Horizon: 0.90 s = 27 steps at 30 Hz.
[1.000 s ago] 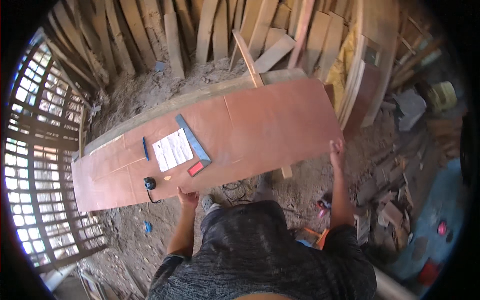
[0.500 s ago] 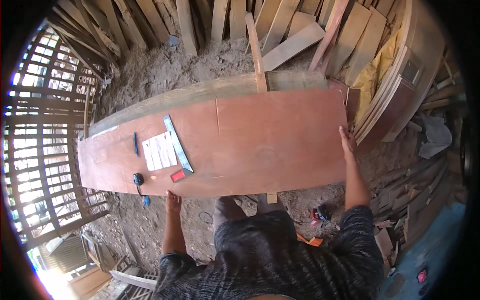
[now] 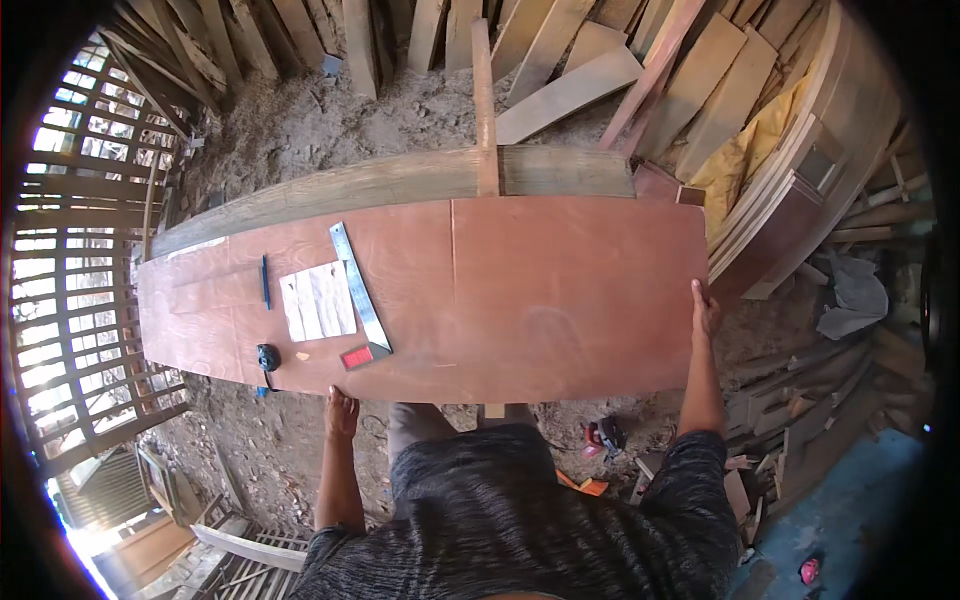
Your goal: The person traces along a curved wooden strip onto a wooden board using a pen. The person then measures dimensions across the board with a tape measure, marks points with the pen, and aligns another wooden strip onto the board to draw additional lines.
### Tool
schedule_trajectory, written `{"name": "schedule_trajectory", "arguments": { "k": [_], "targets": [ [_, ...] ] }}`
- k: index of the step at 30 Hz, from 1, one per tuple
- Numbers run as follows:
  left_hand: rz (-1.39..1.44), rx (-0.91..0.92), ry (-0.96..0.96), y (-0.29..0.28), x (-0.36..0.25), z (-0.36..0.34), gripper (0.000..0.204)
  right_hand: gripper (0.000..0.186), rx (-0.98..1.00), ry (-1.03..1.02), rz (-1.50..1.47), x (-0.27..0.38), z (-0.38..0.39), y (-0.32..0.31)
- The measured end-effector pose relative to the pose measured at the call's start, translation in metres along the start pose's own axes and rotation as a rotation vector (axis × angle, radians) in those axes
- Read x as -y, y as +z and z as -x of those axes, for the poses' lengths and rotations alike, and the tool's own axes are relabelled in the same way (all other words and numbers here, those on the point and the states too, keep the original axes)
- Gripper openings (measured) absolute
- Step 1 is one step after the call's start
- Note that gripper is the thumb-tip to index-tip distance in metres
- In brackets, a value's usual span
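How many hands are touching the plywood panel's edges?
2. The left hand is at the near edge of the plywood panel, left of its middle; the right hand is at its right end. Some fingers may be hidden.

There is one reddish-brown plywood panel (image 3: 560, 300), one carpenter's square (image 3: 361, 290), one white paper sheet (image 3: 318, 302), one blue pen (image 3: 266, 283), one black tape measure (image 3: 267, 356), one small pale chip (image 3: 302, 356), one left hand (image 3: 341, 412) and one right hand (image 3: 706, 312).
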<state>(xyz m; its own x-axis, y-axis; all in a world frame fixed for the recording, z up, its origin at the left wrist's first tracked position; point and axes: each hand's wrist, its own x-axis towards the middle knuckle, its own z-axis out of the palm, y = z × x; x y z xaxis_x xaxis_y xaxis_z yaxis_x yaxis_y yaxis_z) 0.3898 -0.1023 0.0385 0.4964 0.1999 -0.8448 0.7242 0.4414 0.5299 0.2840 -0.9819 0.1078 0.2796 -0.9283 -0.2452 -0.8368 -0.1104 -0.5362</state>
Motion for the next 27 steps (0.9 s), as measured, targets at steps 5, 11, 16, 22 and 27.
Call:
{"name": "schedule_trajectory", "arguments": {
  "k": [5, 11, 16, 22, 27],
  "targets": [
    [-0.01, 0.046, 0.009, 0.008, -0.011, 0.018, 0.046, 0.094, -0.078, -0.035, 0.084, 0.013, 0.011, -0.013],
    [-0.01, 0.074, 0.0, 0.017, -0.007, 0.02, 0.047, 0.094, -0.045, 0.008, -0.019, 0.028, 0.006, -0.029],
    [-0.034, 0.047, -0.002, 0.007, -0.005, 0.021, 0.051, 0.099, -0.027, 0.016, -0.065, 0.021, 0.008, -0.03],
    [-0.054, 0.097, -0.039, 0.013, -0.003, 0.022, 0.05, 0.097, 0.007, 0.067, -0.006, 0.015, -0.004, -0.036],
    [0.026, 0.067, -0.034, 0.014, -0.006, 0.03, 0.042, 0.093, 0.004, -0.06, -0.059, 0.016, 0.0, -0.029]
  ]
}}
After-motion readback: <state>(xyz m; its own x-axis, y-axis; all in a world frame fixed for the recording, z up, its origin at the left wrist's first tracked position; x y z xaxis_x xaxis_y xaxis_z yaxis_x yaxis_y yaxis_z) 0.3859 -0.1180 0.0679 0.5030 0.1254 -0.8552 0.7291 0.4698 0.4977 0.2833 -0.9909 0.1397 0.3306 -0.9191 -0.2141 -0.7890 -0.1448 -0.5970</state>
